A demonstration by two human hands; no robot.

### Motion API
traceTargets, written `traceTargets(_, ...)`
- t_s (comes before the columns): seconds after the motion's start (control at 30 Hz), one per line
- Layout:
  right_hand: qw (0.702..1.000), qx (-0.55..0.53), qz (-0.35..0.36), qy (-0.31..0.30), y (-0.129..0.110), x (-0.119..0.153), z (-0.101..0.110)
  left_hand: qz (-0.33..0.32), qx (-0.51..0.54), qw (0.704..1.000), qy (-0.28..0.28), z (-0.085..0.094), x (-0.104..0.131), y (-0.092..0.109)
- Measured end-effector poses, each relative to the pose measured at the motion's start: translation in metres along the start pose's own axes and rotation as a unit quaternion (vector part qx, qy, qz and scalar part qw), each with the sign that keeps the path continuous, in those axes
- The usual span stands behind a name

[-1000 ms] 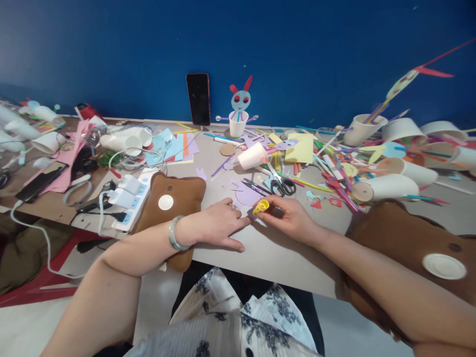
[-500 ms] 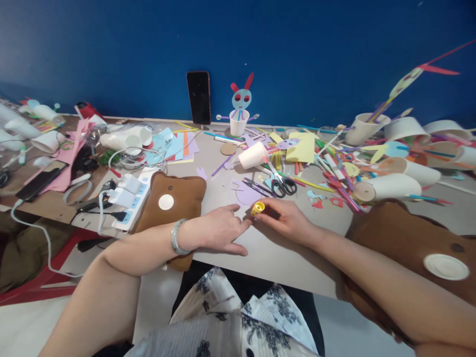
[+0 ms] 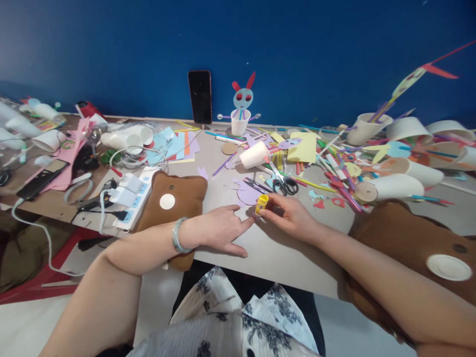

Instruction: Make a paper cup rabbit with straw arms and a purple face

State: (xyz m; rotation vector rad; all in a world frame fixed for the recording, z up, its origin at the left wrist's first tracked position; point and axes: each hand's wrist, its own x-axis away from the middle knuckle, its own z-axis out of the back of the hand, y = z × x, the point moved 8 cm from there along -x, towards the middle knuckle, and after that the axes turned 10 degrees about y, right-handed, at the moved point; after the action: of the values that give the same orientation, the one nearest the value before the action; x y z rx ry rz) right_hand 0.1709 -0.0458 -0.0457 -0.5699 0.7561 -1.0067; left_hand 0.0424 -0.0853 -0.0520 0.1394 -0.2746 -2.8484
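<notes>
My right hand (image 3: pixel 292 218) pinches a short yellow tube that looks like a glue stick (image 3: pixel 261 204) between thumb and fingers, its round end tilted up. Flat on the table, with fingers and thumb stretched out, lies my left hand (image 3: pixel 225 230). Its index fingertip is close below the tube; whether it presses on a small piece there I cannot tell. Just beyond the tube are a purple paper disc (image 3: pixel 246 195) and a pair of black-handled scissors (image 3: pixel 285 185). A white paper cup (image 3: pixel 254 155) lies on its side behind them.
A paper-cup figure (image 3: pixel 240 122) and a leaning phone (image 3: pixel 200 97) stand by the blue wall. Brown cushions (image 3: pixel 178 193) flank my arms. To the left are a power strip (image 3: pixel 139 201) and cables; cups, sticks and paper scraps crowd the right.
My right hand has tipped the yellow tube more upright and raised it slightly, so its side now shows. The left hand has hardly moved. The view has shifted a little.
</notes>
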Motion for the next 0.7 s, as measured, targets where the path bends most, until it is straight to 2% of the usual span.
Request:
traceTargets(0.2, 0.998, -0.043, -0.021, 0.038, 0.0, 0.0, 0.004, 0.001, -0.008, 1.0, -0.006, 0.0, 0.0, 0.0)
traceTargets(0.5, 0.996, 0.039, 0.073, -0.046, -0.013, -0.001, -0.008, 0.0, 0.012, 1.0, 0.013, 0.003, 0.0, 0.0)
traceTargets(0.7, 0.993, 0.056, 0.081, -0.065, -0.014, -0.002, -0.004, -0.004, 0.017, 1.0, 0.019, 0.003, 0.001, 0.0)
